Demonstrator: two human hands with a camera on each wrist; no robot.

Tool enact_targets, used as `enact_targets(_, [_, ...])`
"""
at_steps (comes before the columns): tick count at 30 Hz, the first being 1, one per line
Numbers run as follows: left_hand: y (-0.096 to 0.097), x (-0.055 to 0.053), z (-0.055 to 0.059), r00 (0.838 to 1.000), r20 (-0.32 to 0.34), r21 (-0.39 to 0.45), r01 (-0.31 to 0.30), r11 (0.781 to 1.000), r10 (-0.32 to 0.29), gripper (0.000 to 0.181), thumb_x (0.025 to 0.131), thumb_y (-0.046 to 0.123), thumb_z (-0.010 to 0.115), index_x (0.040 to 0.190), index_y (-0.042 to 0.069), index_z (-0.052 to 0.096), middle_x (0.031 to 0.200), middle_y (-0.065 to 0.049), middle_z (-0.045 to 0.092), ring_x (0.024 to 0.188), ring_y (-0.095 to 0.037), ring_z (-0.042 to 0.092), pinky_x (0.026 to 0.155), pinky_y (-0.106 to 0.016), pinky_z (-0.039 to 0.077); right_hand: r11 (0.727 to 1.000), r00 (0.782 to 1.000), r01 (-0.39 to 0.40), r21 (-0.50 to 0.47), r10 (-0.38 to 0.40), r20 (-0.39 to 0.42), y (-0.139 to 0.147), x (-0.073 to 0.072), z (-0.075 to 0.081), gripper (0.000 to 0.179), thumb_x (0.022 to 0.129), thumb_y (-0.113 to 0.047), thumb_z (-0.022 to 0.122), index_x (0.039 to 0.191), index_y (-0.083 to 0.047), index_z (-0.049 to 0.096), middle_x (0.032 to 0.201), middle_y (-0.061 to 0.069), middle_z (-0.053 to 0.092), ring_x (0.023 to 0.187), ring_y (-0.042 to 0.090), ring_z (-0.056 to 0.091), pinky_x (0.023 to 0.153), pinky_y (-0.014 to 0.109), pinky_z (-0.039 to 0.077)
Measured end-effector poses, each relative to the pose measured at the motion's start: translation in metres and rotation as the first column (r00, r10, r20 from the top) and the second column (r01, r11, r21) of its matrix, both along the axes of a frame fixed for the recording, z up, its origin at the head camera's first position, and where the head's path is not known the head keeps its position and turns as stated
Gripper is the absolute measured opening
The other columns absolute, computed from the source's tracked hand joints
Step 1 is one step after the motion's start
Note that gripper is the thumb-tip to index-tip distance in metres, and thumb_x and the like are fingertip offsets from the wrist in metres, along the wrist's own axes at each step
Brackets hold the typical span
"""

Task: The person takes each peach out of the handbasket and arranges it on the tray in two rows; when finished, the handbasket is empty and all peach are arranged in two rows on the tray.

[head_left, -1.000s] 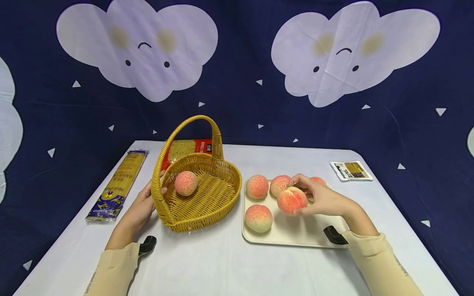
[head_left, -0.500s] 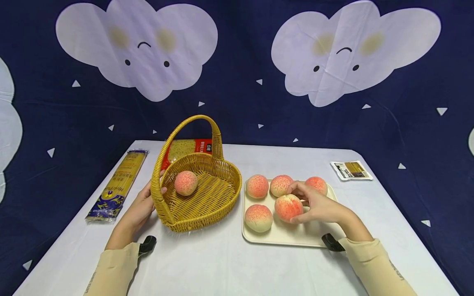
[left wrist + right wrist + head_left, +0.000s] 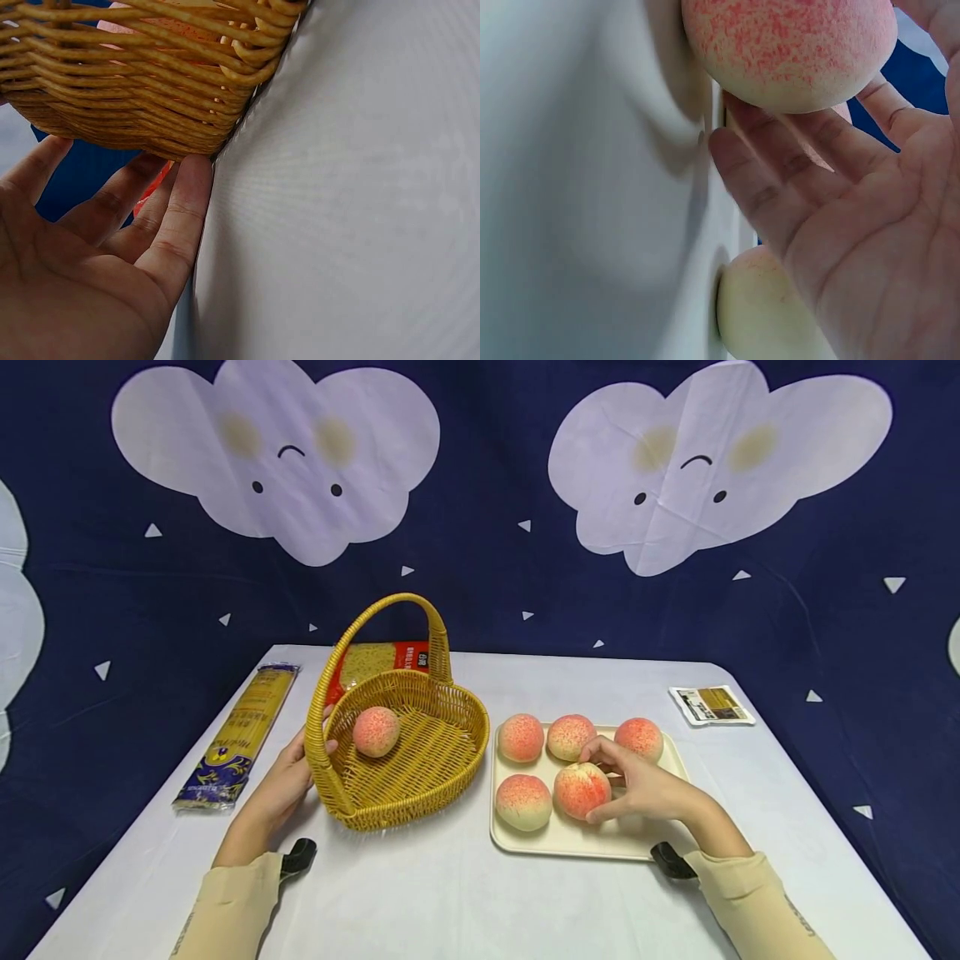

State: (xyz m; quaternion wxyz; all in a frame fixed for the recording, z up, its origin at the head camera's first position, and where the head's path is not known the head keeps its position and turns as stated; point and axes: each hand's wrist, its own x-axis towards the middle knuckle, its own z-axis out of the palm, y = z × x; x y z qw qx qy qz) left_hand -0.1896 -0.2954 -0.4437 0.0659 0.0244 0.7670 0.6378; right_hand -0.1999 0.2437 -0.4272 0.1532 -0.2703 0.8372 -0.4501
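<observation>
In the head view, my left hand [image 3: 279,785] holds the left side of a woven heart-shaped basket [image 3: 408,814], with one digit lapping over its rim. The left wrist view shows its fingertips against the wicker wall [image 3: 142,90]. One peach [image 3: 377,732] lies inside the basket. My right hand [image 3: 651,787] holds another peach [image 3: 581,792] low over the cream tray [image 3: 592,843], thumb at its front and index finger near its top. In the right wrist view, that peach [image 3: 791,49] rests by the spread fingers. Several more peaches, such as one at front left [image 3: 523,803], sit on the tray.
A long pack of spaghetti [image 3: 240,735] lies left of the basket. Behind the basket is a red pasta bag [image 3: 367,664], partly hidden. A small flat packet [image 3: 711,706] is at the back right. A dark blue cloud-print cloth [image 3: 480,527] hangs behind the white table [image 3: 420,893].
My right hand has brought its peach down and slightly left onto the tray's middle, uncovering the back right peach. The left hand and basket have stayed put.
</observation>
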Motion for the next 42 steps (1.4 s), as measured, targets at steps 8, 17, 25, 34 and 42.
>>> enact_targets(8, [-0.001, 0.000, -0.001, 1.000, -0.001, -0.003, -0.003, 1.000, 0.003, 0.074, 0.114, 0.030, 0.054, 0.174, 0.032, 0.011, 0.183, -0.010, 0.005, 0.167, -0.044, 0.007, 0.128, -0.072, 0.016, 1.000, 1.000, 0.004, 0.028, -0.004, 0.000, 0.001, 0.000, -0.001, 0.066, 0.083, -0.021, 0.094, 0.134, -0.011, 0.053, 0.134, 0.015, 0.061, 0.119, 0.024, 0.064, 0.098, 0.027, 0.057])
enact_targets(17, [-0.001, 0.000, -0.001, 1.000, -0.007, -0.001, -0.001, 1.000, 0.001, 0.074, 0.114, 0.029, 0.054, 0.174, 0.031, 0.012, 0.183, -0.011, 0.006, 0.167, -0.044, 0.008, 0.128, -0.072, 0.017, 1.000, 1.000, -0.010, 0.012, 0.010, 0.013, 0.003, 0.000, 0.002, 0.064, 0.082, -0.016, 0.092, 0.131, -0.005, 0.053, 0.130, 0.018, 0.060, 0.112, 0.023, 0.065, 0.093, 0.027, 0.059])
enact_targets(25, [-0.001, 0.000, -0.002, 1.000, -0.003, -0.001, -0.001, 1.000, 0.001, 0.074, 0.114, 0.030, 0.054, 0.174, 0.032, 0.012, 0.183, -0.010, 0.004, 0.167, -0.044, 0.006, 0.128, -0.073, 0.016, 0.999, 1.000, -0.008, 0.032, 0.008, -0.001, 0.005, 0.003, 0.004, 0.065, 0.079, -0.015, 0.091, 0.130, -0.005, 0.052, 0.124, 0.017, 0.059, 0.106, 0.018, 0.063, 0.090, 0.027, 0.059])
enact_targets(34, [-0.001, -0.001, -0.002, 1.000, -0.001, 0.005, -0.002, 1.000, 0.002, 0.074, 0.114, 0.029, 0.054, 0.174, 0.032, 0.012, 0.183, -0.009, 0.003, 0.167, -0.043, 0.005, 0.129, -0.072, 0.016, 0.994, 1.000, -0.020, 0.110, 0.020, 0.006, 0.010, 0.001, 0.005, 0.065, 0.085, -0.024, 0.090, 0.141, -0.016, 0.058, 0.119, 0.011, 0.065, 0.104, 0.019, 0.065, 0.092, 0.026, 0.056])
enact_targets(42, [-0.001, -0.001, -0.002, 1.000, -0.005, 0.006, -0.001, 1.000, 0.001, 0.074, 0.114, 0.028, 0.054, 0.174, 0.032, 0.012, 0.183, -0.009, 0.005, 0.167, -0.043, 0.007, 0.128, -0.072, 0.017, 0.991, 0.999, -0.041, 0.125, 0.040, 0.009, 0.007, -0.002, 0.007, 0.066, 0.086, -0.026, 0.090, 0.141, -0.015, 0.055, 0.118, 0.010, 0.065, 0.104, 0.018, 0.066, 0.091, 0.026, 0.056])
